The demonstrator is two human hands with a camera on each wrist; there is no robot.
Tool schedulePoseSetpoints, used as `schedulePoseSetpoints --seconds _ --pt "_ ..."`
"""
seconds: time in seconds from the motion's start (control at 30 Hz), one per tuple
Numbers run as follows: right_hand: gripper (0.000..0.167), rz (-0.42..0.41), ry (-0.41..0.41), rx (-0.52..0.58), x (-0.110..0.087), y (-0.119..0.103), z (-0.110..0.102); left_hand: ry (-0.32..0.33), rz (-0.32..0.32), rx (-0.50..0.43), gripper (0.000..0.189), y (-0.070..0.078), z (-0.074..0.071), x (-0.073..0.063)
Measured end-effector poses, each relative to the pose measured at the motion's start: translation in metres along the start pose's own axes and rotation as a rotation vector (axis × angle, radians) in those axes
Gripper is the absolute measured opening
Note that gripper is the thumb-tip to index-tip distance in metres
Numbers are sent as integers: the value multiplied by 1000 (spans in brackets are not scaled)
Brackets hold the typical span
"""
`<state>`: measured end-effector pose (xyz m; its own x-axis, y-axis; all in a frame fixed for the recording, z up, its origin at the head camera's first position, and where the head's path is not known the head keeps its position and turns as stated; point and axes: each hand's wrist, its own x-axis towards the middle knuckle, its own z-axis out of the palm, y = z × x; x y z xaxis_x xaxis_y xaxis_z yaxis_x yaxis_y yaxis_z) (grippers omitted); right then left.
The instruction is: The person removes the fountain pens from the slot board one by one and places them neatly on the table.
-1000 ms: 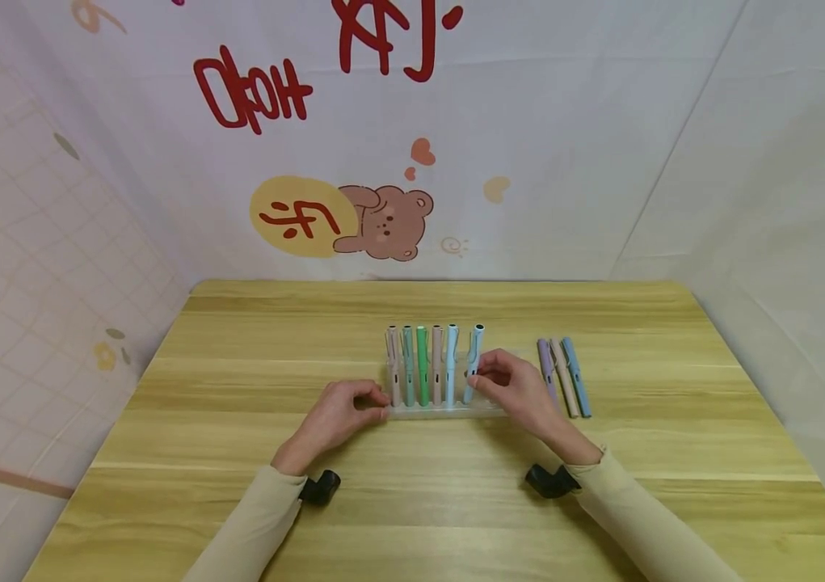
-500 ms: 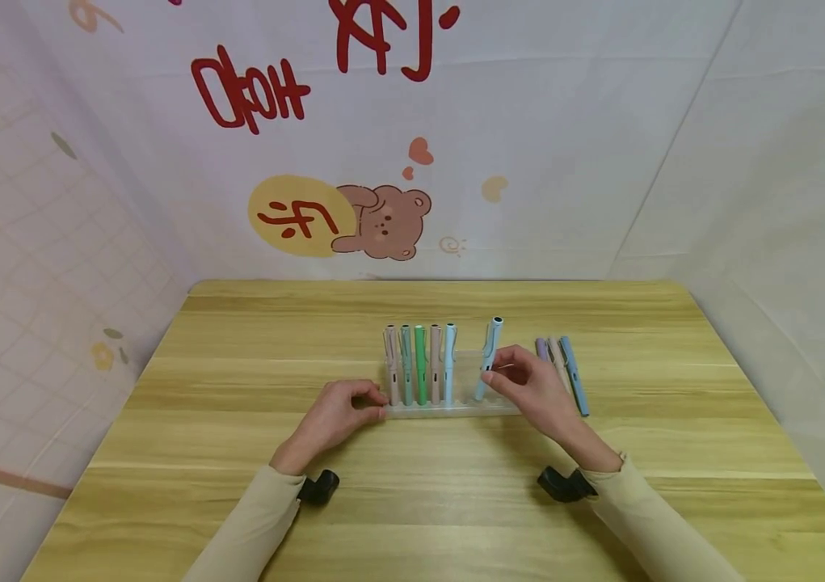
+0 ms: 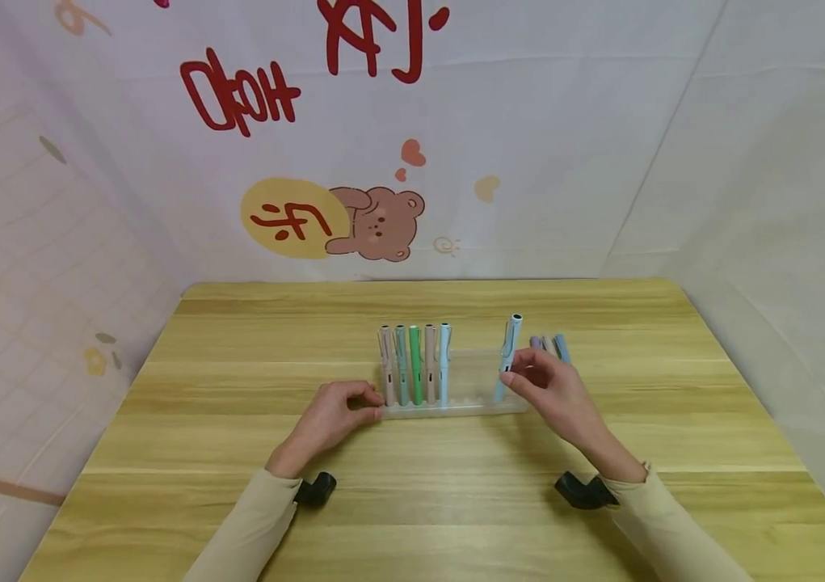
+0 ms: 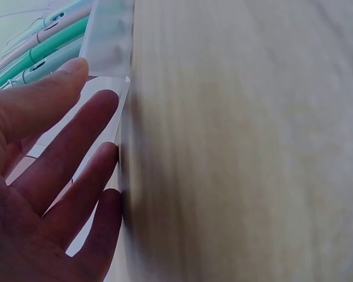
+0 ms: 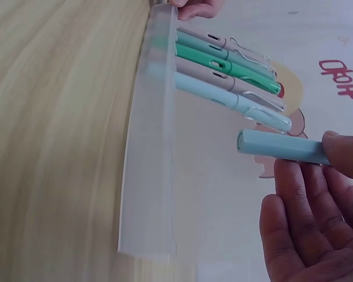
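A clear pen holder (image 3: 456, 411) stands on the table with a row of upright pens in its left part. They include a green pen (image 3: 415, 364) and a light blue pen (image 3: 444, 368); the others are grey-green and pinkish. My right hand (image 3: 553, 396) pinches another light blue pen (image 3: 510, 343) between thumb and fingers, slightly tilted. In the right wrist view, this pen's lower end hangs apart from the holder's slotted strip (image 5: 150, 194). At the holder's left end, my left hand (image 3: 332, 416) touches it with thumb and fingertips, fingers relaxed and nearly straight (image 4: 70, 153).
Behind my right hand lie several pens, purple, beige and blue (image 3: 561, 347), partly hidden by it. A white wall sheet (image 3: 528, 121) with red characters and a bear rises behind the wooden table (image 3: 412, 501). Black wrist cameras (image 3: 316, 489) sit on both wrists.
My right hand has carried the light blue pen to the right along the holder, toward its right end, and lifted it slightly. My left hand stays at the left end. The head view shifted slightly.
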<state>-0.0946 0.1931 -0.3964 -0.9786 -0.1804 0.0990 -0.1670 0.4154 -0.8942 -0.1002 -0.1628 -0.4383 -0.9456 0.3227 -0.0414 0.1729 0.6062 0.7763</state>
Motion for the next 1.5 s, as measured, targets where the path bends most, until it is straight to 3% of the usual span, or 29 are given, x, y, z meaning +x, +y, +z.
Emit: schedulePoseSetpoints --seconds 0.63,0.97,1.5 --pt "23 39 68 -46 -18 13 -33 15 -23 -34 11 -2 2 0" --pt "29 82 115 -125 -24 27 -50 18 -33 -49 11 0 2 -2" --pt "38 151 160 -162 -38 39 -70 31 -1 -34 10 -4 4 -7"
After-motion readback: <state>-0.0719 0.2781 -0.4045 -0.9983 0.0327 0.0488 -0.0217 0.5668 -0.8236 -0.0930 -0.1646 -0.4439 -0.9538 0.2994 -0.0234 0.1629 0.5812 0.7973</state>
